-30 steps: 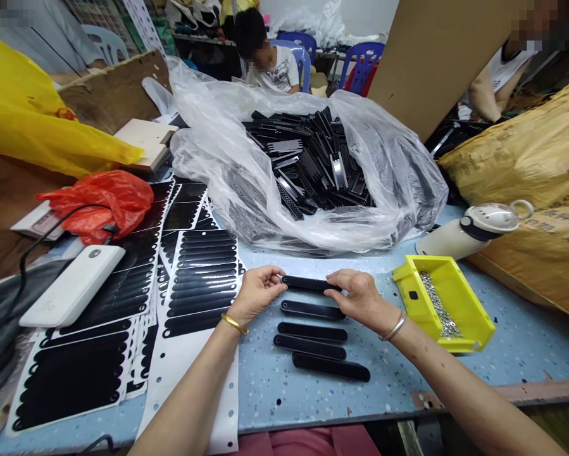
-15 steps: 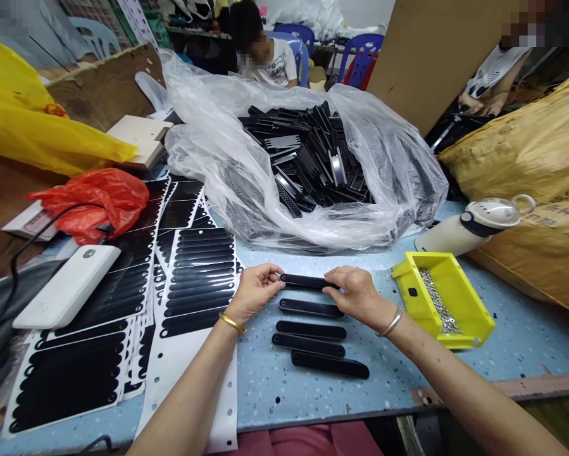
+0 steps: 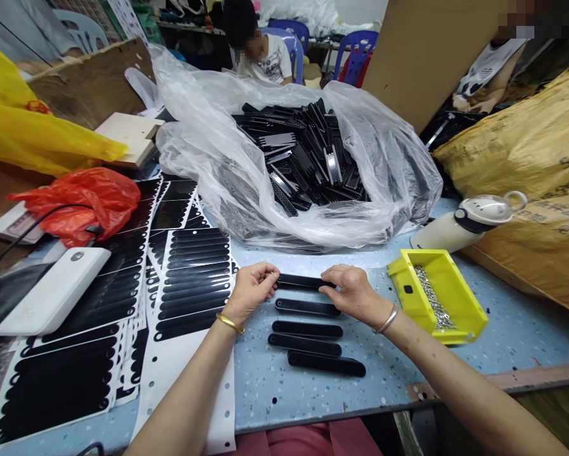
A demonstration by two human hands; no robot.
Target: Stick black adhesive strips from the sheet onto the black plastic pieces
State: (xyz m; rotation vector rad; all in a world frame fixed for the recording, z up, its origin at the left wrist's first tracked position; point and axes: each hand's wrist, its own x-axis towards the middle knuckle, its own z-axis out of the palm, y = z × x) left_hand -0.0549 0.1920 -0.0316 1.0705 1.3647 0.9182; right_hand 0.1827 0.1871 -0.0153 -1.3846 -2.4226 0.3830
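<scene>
Between my two hands, level with the table, is a long narrow black strip [image 3: 299,281] with rounded ends. My left hand [image 3: 254,286] pinches at its left end, the fingertips covering that end. The thumb and fingers of my right hand [image 3: 353,290] grip the strip's right end. Just below lies a similar black piece [image 3: 307,308], close to my right fingertips. Further toward me several more black pieces [image 3: 306,345] lie roughly parallel on the blue speckled table [image 3: 265,399]. Left of my left hand is a white sheet of black strip-shaped stickers [image 3: 193,278].
A clear plastic bag [image 3: 208,126] full of black parts [image 3: 307,158] stands behind my hands. To the right are a yellow bin [image 3: 464,297] of small metal pieces and a bottle [image 3: 448,228]. A white power bank [image 3: 54,291] and red bag [image 3: 94,202] lie left.
My left fingertips have closed more over the strip's left end. My right hand keeps its grip. The whole view has shifted slightly, with things appearing a little further left.
</scene>
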